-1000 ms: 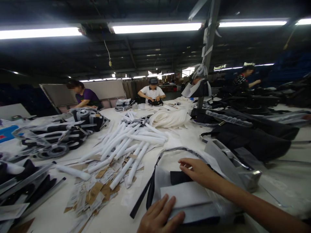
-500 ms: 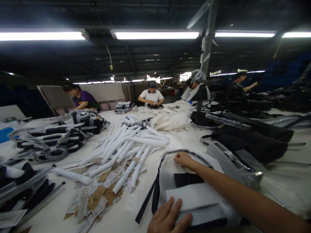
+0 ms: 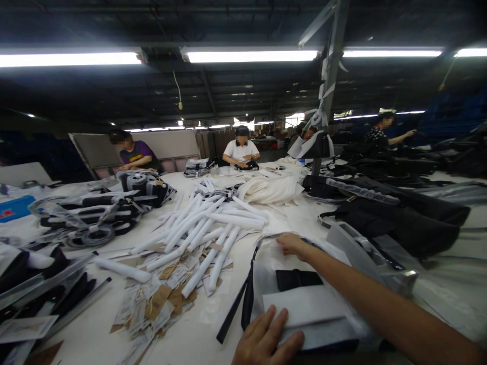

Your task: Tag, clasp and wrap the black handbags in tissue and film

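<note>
A black bag (image 3: 299,280) lies flat in front of me, covered with a translucent wrapping sheet (image 3: 266,271); a black strap (image 3: 233,315) hangs off its left side. Across its lower half rests a folded white sheet (image 3: 308,305). My left hand (image 3: 266,337) is open, fingers spread, pressing down on the near left corner of that white sheet. Reaching over from the right, my right hand (image 3: 292,245) is at the bag's far edge, its fingers closed on the translucent sheet there. Its fingertips are partly hidden.
White foam tubes (image 3: 201,223) and a heap of paper tags (image 3: 163,299) lie left of the bag. Wrapped black bags are piled at left (image 3: 91,213) and right (image 3: 395,213). A metal post (image 3: 329,91) rises behind. Several people work beyond, one in a white shirt (image 3: 240,151).
The view has shifted slightly, so everything sits a little further right. My right hand's fingers have drawn in at the far edge with the translucent sheet. My left hand stays in place.
</note>
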Motion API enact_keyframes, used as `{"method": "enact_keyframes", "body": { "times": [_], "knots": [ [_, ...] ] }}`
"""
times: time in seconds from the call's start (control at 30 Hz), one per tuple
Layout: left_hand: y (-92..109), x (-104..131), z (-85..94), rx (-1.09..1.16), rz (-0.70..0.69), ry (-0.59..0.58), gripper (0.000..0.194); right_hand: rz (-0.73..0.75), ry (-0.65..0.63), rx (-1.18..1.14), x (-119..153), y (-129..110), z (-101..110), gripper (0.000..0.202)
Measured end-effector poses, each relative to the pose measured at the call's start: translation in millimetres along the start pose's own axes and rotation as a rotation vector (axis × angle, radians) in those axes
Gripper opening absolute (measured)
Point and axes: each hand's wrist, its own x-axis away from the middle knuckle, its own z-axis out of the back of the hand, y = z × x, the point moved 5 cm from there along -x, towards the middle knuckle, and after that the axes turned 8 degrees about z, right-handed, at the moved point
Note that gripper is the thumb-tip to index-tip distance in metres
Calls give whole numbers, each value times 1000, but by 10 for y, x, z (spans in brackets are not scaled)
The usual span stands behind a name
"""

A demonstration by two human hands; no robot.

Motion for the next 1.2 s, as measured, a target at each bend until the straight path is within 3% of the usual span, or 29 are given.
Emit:
{"method": "enact_keyframes", "body": {
  "times": [0.2, 0.3, 0.47, 0.63, 0.8, 0.9, 1.03, 1.2],
  "knots": [
    [0, -143, 97, -14, -50, -21, 26, 146, -46, -452, 271, -285, -21, 30],
    [21, -174, 123, 5, -55, 4, 25, 241, -43, -582, 388, -451, -31, 53],
    [54, -143, 81, -11, -59, -68, 27, 400, -42, -666, 622, -747, 23, 87],
    [34, -148, 88, 3, -43, -125, 34, 568, -106, -564, 1215, -922, 65, 85],
    [25, -199, 129, 121, 36, -55, 33, 898, -192, -214, 2060, -739, -79, 75],
    [15, -196, 135, 200, 115, -28, 35, 1055, -230, -28, 2378, -509, -214, 59],
    [-6, -146, 85, 239, 167, -109, 35, 1135, -217, 81, 2501, -231, -347, 31],
    [-81, -47, 55, 274, 305, -105, 28, 1254, -137, 104, 2494, -54, -481, 26]
  ]
}}
